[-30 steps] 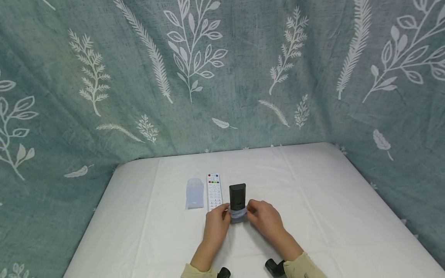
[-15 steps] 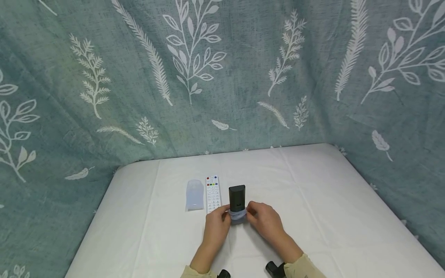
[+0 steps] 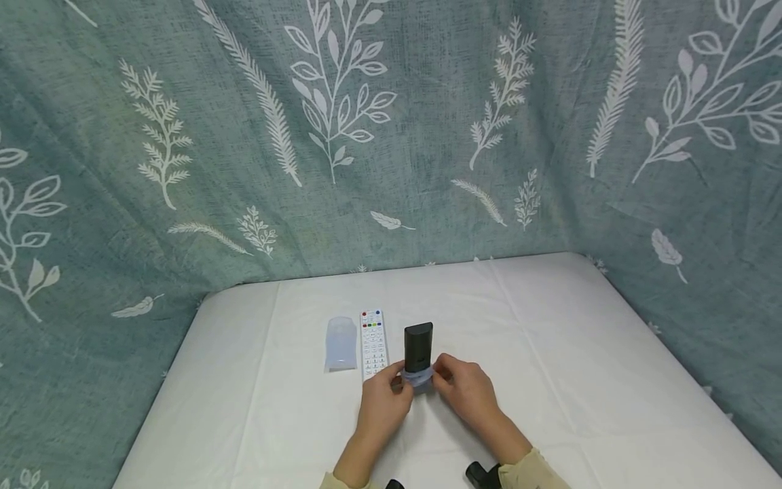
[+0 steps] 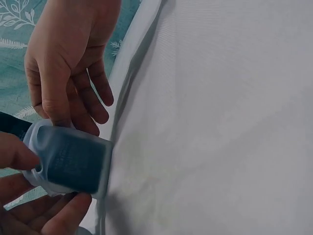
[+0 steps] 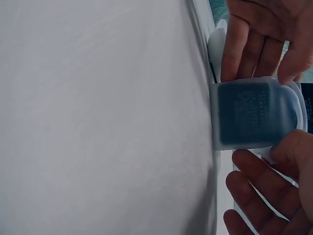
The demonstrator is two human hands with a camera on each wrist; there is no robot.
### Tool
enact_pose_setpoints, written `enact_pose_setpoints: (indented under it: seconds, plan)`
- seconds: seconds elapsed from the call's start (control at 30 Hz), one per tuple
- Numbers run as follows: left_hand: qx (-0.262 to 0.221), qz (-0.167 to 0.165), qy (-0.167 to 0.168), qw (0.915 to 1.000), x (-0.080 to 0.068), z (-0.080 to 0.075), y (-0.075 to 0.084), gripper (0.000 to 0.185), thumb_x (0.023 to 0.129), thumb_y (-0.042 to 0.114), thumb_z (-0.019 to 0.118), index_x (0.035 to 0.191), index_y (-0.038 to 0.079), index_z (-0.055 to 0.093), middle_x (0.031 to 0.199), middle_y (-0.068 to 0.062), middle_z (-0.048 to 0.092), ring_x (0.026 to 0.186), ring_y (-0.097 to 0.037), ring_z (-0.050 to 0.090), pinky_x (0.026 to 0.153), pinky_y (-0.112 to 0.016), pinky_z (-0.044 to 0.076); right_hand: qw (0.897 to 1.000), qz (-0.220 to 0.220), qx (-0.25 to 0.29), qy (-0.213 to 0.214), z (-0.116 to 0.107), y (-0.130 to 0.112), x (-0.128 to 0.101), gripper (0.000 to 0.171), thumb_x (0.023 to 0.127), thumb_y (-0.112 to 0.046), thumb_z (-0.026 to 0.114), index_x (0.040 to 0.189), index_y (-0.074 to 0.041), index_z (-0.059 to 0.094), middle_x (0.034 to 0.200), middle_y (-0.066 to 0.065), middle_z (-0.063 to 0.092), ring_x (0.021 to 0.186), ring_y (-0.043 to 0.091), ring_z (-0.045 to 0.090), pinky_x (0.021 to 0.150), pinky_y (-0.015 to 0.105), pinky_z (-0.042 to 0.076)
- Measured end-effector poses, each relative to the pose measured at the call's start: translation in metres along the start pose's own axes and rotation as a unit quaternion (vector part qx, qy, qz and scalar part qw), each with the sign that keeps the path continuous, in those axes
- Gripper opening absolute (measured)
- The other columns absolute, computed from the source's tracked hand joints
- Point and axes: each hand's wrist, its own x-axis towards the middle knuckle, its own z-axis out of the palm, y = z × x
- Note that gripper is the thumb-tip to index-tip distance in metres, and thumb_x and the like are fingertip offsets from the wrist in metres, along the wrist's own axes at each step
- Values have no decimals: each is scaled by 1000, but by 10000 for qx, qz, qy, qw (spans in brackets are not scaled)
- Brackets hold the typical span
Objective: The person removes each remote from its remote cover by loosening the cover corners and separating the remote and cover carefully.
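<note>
A black remote control [image 3: 418, 346] stands upright close over the white table. Its lower end sits inside a translucent silicone cover [image 3: 417, 382], bunched up in folds around it. My left hand [image 3: 380, 406] pinches the cover at its left edge, and my right hand [image 3: 469, 389] pinches the right edge. Through the cover [image 4: 73, 159] in the left wrist view, the remote's dark end shows, with faint print. In the right wrist view the cover [image 5: 254, 115] spans between both hands, fingertips at its rim.
Left of the hands lies a white remote control [image 3: 373, 343] with small coloured buttons. Beside it a second translucent cover [image 3: 341, 345] lies flat on the white-covered table [image 3: 293, 421]. A green curtain with leaf prints [image 3: 391, 136] hangs behind.
My left hand has shifted slightly to the right, its thumb now further round the front of the cover. The black remote has moved a little to the right. The right hand looks nearly still.
</note>
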Motion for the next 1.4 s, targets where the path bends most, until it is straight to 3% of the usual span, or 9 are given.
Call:
enact_pose_setpoints:
  seconds: [0.23,0.4,0.6,0.67,0.77,1.03,1.13,1.3,1.4]
  plan:
    - [-206,76,-53,9997,-1,-2,-4,35,84,3,72,119,-1,70,114,-23,72,90,-26,76,74,-22,61,9990,73,408,164,-1,2,1,15,80,-11,76,80,-22,67,73,-9,74,64,5,65,58,22,49]
    - [-495,186,197,9984,-2,-4,-4,32,86,8,75,117,4,72,111,-13,75,87,-19,74,71,-17,59,9960,134,870,140,-3,0,4,15,82,-9,73,81,-23,68,72,-11,73,66,1,63,60,21,50]
    - [-839,343,575,9942,-2,-5,-1,30,84,15,79,113,16,75,116,1,66,102,-14,66,82,-32,60,9823,52,1871,118,-8,-3,8,21,83,-1,69,83,-22,69,70,-12,72,66,-1,65,65,21,56]
    - [-1128,349,569,9914,-2,-5,0,30,84,16,79,114,16,75,121,0,65,108,-16,64,86,-37,60,9792,19,2027,89,-10,-4,9,20,85,-1,69,84,-21,69,70,-11,72,66,0,65,65,22,56]
    - [-1619,275,449,9854,-2,-6,2,32,85,16,79,117,13,74,128,-4,64,112,-18,63,88,-32,60,9750,-60,2219,74,-12,-6,9,16,88,-2,68,86,-18,69,70,-9,73,66,3,67,64,22,57]
    - [-2651,224,6,9640,-2,-5,2,47,84,7,78,129,5,66,136,-14,60,107,-13,66,83,-24,60,9616,-51,2744,-3,-11,-8,10,14,89,1,67,88,-13,68,69,1,73,65,16,69,58,22,54]
    - [-2737,169,41,9617,-2,-6,2,46,83,5,78,128,6,67,135,-14,60,99,-9,68,76,-26,62,9600,-68,2800,-45,-10,-7,10,13,89,2,67,89,-11,68,72,3,74,66,13,69,58,22,54]
    - [-2532,377,487,9654,-3,-6,3,38,83,3,78,120,4,71,126,-15,66,89,-7,70,69,-28,62,9638,-257,2639,-270,-14,-7,12,10,90,-1,69,94,-11,70,81,4,76,73,9,70,64,24,58]
    - [-2324,512,717,9686,-2,-6,2,36,82,1,78,118,6,73,123,-12,68,94,-9,69,71,-27,62,9662,-303,2523,-424,-20,-6,13,12,91,-6,70,102,-11,71,87,4,77,75,10,70,66,23,58]
